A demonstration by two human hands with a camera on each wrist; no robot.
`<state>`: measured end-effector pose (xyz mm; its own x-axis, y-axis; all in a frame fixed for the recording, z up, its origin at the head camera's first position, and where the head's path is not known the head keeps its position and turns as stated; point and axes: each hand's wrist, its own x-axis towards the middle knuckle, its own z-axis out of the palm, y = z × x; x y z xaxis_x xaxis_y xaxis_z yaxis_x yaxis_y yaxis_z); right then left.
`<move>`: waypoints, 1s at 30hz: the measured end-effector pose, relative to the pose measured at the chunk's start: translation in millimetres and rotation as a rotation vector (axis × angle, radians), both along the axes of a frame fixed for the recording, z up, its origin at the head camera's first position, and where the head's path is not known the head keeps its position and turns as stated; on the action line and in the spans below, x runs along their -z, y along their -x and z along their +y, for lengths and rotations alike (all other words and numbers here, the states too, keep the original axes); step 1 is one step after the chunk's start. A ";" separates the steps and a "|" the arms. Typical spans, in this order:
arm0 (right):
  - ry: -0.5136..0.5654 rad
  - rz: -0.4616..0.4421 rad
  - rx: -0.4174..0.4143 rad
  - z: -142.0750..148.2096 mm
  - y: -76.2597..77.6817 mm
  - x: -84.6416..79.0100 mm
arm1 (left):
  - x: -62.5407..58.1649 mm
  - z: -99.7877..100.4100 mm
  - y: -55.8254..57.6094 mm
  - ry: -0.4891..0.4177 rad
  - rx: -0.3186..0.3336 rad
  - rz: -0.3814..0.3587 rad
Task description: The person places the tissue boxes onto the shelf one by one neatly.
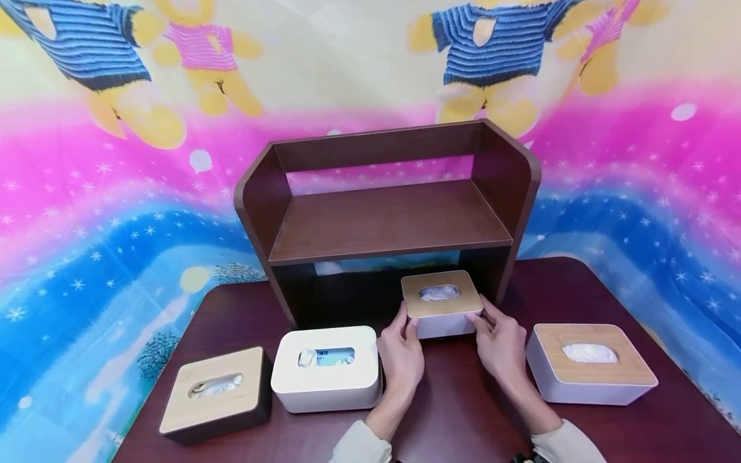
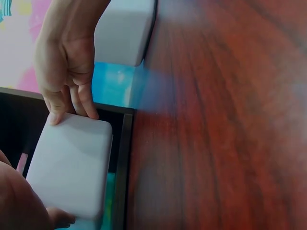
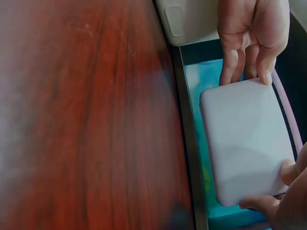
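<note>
A tissue box (image 1: 414, 301) with a wood-look lid and white sides is held between both hands at the opening of the dark brown shelf's lower compartment (image 1: 347, 299), toward its right side. My left hand (image 1: 401, 357) grips the box's left end, and my right hand (image 1: 502, 341) grips its right end. Thumbs show on the near side of the box; the other fingers are partly hidden. In the left wrist view the white side of the box (image 2: 72, 163) fills the space between the hands. Whether its base touches the table cannot be told.
The shelf's upper board (image 1: 388, 215) overhangs the lower compartment. On the dark red table (image 1: 446, 411) stand a black-sided tissue box (image 1: 231, 402) at far left, a white one (image 1: 327, 392) beside my left hand, and a wood-lidded white one (image 1: 602, 389) at right.
</note>
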<state>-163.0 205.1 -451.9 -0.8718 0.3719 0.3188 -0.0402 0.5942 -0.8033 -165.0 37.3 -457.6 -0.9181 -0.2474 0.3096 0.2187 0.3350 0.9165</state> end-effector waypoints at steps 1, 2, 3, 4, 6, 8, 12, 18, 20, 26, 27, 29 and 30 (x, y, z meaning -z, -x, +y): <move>0.007 0.011 0.003 -1.3 2.8 1.3 | 0.8 0.3 2.3 -0.003 -0.012 0.001; 0.009 0.020 0.006 -2.5 5.1 2.5 | 1.6 0.6 4.5 -0.004 -0.024 0.003; 0.014 0.028 0.006 -3.5 7.2 3.3 | 2.0 0.8 6.5 -0.010 -0.032 0.001; 0.016 0.037 0.006 -4.3 9.0 4.2 | 2.4 1.0 8.5 -0.011 -0.039 0.002; 0.017 0.048 0.008 -5.5 12.0 5.6 | 3.3 1.4 12.2 -0.018 -0.051 0.005; 0.011 0.052 0.013 -6.1 14.4 7.2 | 4.2 2.1 15.2 -0.021 -0.061 0.006; 0.006 0.045 0.028 -5.0 17.2 10.3 | 6.3 3.8 19.1 -0.037 -0.053 -0.001; 0.019 0.021 0.020 -3.0 18.7 11.4 | 7.9 4.1 21.2 -0.028 -0.051 -0.001; 0.018 0.020 0.016 -2.6 18.8 10.5 | 7.5 3.6 21.1 -0.024 -0.049 -0.002; 0.013 0.018 0.016 -2.2 18.3 7.6 | 6.1 2.5 21.0 -0.007 -0.032 -0.007; 0.013 0.015 0.016 -2.2 18.0 7.0 | 5.9 2.4 21.1 -0.006 -0.028 -0.009; 0.013 0.010 0.019 -2.2 17.6 6.0 | 5.7 2.3 20.9 -0.005 -0.021 -0.011; 0.014 0.006 0.018 -2.1 17.3 5.5 | 5.7 2.3 20.8 -0.007 -0.019 -0.013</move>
